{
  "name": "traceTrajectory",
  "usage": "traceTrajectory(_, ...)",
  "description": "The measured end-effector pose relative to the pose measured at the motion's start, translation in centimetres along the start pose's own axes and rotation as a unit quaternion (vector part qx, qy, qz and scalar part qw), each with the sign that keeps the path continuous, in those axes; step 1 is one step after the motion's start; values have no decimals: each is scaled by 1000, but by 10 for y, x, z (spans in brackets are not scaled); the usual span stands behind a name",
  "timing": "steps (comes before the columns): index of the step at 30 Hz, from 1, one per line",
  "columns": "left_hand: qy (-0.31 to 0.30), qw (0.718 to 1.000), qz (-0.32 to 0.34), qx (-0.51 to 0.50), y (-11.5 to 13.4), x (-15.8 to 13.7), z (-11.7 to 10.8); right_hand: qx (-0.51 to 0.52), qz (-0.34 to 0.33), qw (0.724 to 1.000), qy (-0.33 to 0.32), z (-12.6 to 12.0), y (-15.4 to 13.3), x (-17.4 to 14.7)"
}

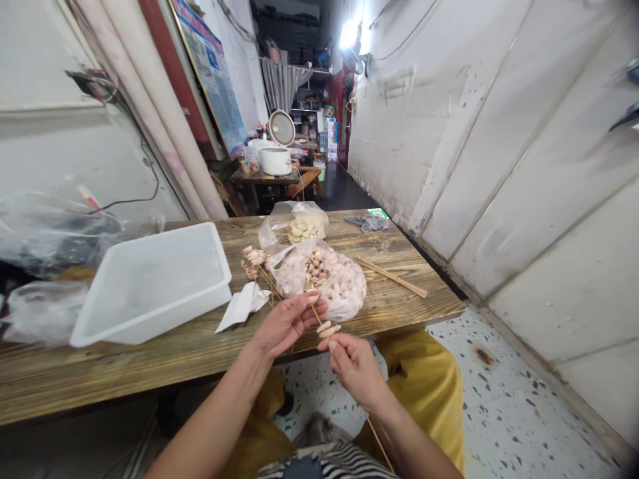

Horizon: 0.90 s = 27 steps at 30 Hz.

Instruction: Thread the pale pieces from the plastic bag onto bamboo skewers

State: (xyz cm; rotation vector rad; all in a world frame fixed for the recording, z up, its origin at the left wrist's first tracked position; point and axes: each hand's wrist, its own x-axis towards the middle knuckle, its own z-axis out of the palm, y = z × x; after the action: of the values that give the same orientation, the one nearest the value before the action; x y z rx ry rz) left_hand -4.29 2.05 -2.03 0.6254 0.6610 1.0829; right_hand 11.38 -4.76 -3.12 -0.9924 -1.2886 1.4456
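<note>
striped shirt fabric (334,464) lies nearest, between the forearms, and beyond it a slim skewer (316,315) slants in the air by the near edge of the wooden surface (399,256), in front of a bag of garlic cloves (344,289), with a few threaded cloves (328,330) along it. it should be light and stiff but easily snapped, the cloves firm and perhaps slick, so the bare stick just below them seems the best hold. the left hand (289,326), palm partly upturned, pinches a single clove (313,301) at the tip, while the right hand (355,369), its back facing up, grasps the skewer below the stack.
</note>
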Motion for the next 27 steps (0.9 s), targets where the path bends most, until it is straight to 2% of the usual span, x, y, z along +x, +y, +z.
traceTrajectory(9,25,1000,2,3,2,-5,4,-19,-8,1000,10,5,-3,-1)
traceTrajectory(15,0,999,-32,20,-10,-9,6,-37,-37,998,32,8,-10,5)
traceTrajectory(20,-16,1000,2,23,-20,-11,12,-57,-66,996,27,4,-13,15)
traceTrajectory(22,4,997,46,67,-17,-11,12,-51,-62,996,42,-2,-10,18)
traceTrajectory(24,78,977,115,159,-10,-9,8,-28,-46,996,68,-11,-4,19)
traceTrajectory(27,192,901,194,336,7,0,-2,25,-18,994,108,-25,7,20)
